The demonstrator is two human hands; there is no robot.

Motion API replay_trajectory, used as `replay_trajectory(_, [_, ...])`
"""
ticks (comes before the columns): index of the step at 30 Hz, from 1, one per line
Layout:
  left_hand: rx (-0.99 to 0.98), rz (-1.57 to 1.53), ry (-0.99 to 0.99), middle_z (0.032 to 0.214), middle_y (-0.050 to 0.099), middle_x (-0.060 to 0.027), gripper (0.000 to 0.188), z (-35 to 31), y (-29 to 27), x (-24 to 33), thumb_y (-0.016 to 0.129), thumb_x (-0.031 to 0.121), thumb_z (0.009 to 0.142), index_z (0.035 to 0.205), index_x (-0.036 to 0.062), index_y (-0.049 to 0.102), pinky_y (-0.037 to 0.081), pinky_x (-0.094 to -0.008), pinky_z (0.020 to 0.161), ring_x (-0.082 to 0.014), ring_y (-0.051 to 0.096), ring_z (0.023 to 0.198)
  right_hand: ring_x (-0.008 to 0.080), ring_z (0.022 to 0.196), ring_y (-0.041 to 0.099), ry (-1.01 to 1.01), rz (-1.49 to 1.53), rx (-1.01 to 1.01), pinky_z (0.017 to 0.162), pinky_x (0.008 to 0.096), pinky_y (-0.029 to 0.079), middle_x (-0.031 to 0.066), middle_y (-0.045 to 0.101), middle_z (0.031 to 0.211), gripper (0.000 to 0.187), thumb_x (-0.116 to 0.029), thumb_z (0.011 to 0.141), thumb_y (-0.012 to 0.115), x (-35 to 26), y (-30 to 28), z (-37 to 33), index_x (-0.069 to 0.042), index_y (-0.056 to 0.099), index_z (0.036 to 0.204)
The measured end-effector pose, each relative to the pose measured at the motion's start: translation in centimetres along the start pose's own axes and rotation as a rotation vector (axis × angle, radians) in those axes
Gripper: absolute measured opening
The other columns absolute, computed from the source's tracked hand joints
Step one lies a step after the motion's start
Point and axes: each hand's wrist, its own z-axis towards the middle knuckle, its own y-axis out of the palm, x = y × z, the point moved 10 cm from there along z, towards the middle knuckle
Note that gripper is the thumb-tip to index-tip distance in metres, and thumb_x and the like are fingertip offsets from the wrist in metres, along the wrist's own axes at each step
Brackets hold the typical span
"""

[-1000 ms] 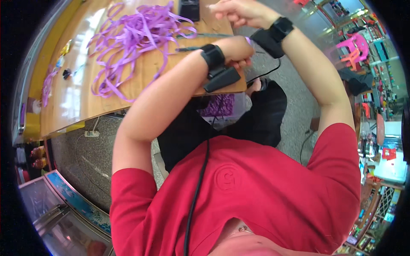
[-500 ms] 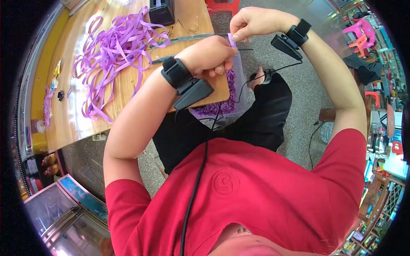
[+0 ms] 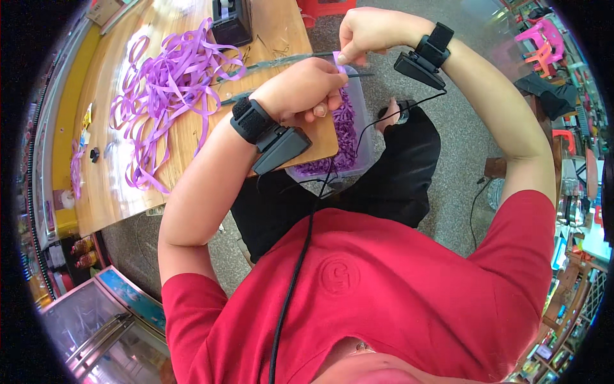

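Observation:
A short piece of purple ribbon [image 3: 339, 63] spans the small gap between my two hands at the table's right edge. My right hand [image 3: 377, 37] pinches its upper end between thumb and fingertips. Closed at the lower end, my left hand [image 3: 304, 89] has its thumb and index finger against the ribbon, the other fingers curled under. Two thin dark rods run past my left hand; the tip of one rod [image 3: 362, 75] juts beyond it over a clear plastic bin [image 3: 366, 144]. Cut purple ribbon pieces [image 3: 345, 131] fill the bin below.
A loose heap of long purple ribbon [image 3: 169, 96] covers the left of the wooden table [image 3: 192, 139]. Behind it stands a black tape dispenser [image 3: 231, 25]. A red plastic stool [image 3: 327, 8] is at the far side. Black cables hang from my wrist devices.
The whole view has shifted slightly. Both hands sit a little further left in the picture, the ribbon piece still between them, with their grip looking much the same.

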Motion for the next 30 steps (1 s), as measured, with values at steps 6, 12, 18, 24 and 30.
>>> replay_trajectory(6, [0.027, -0.001, -0.017, 0.063, 0.054, 0.0006, 0.025, -0.3, 0.0, -0.1, 0.053, 0.026, 0.1, 0.102, 0.0017, 0.059, 0.035, -0.0215, 0.036, -0.0058, 0.043, 0.04, 0.0226, 0.072, 0.067, 0.171, -0.024, -0.05, 0.065, 0.0352, 0.051, 0.0138, 0.069, 0.078, 0.04, -0.038, 0.078, 0.074, 1.9, 0.4, -1.4, -0.001, 0.071, 0.092])
replay_trajectory(12, [0.031, -0.003, -0.028, 0.063, 0.054, 0.0009, 0.026, 0.1, -0.2, -0.4, 0.053, 0.027, 0.1, 0.104, 0.002, 0.06, 0.036, -0.0211, 0.037, -0.0059, 0.044, 0.04, 0.0296, 0.074, 0.062, -0.501, -0.131, 0.344, 0.065, 0.0401, 0.049, 0.0114, 0.06, 0.074, 0.026, -0.029, 0.078, 0.072, -2.9, -2.0, -3.1, -0.004, 0.066, 0.078])
replay_trajectory(18, [0.018, -0.01, 0.006, 0.062, 0.055, -0.0001, 0.026, 0.2, -0.7, -0.1, 0.052, 0.027, 0.099, 0.088, 0.004, 0.057, 0.037, -0.0235, 0.036, -0.0074, 0.046, 0.04, 0.0201, 0.073, 0.064, -0.72, -0.216, 0.296, 0.064, 0.0345, 0.051, 0.0049, 0.062, 0.076, 0.019, -0.025, 0.076, 0.074, -4.7, -1.4, -1.9, -0.01, 0.074, 0.088])
replay_trajectory(24, [0.037, -0.061, -0.073, 0.06, 0.055, -0.0025, 0.021, -0.2, -0.4, 0.0, 0.049, 0.022, 0.098, 0.086, 0.0051, 0.055, 0.037, -0.0264, 0.033, -0.0103, 0.049, 0.039, 0.03, 0.088, 0.065, -0.679, -0.444, -0.165, 0.072, 0.0425, 0.051, 0.0114, 0.068, 0.086, 0.028, -0.027, 0.072, 0.072, -5.0, 1.6, 0.8, -0.014, 0.075, 0.097])
replay_trajectory(30, [0.007, -0.052, -0.024, 0.064, 0.056, -0.0006, 0.021, -0.3, 0.3, 0.7, 0.048, 0.025, 0.101, 0.1, 0.0057, 0.057, 0.037, -0.0227, 0.035, -0.0081, 0.049, 0.042, 0.0302, 0.096, 0.065, -0.473, -0.645, -0.533, 0.085, 0.0429, 0.048, 0.0158, 0.071, 0.1, 0.039, -0.022, 0.074, 0.071, -4.2, 4.8, 1.8, -0.011, 0.07, 0.111])
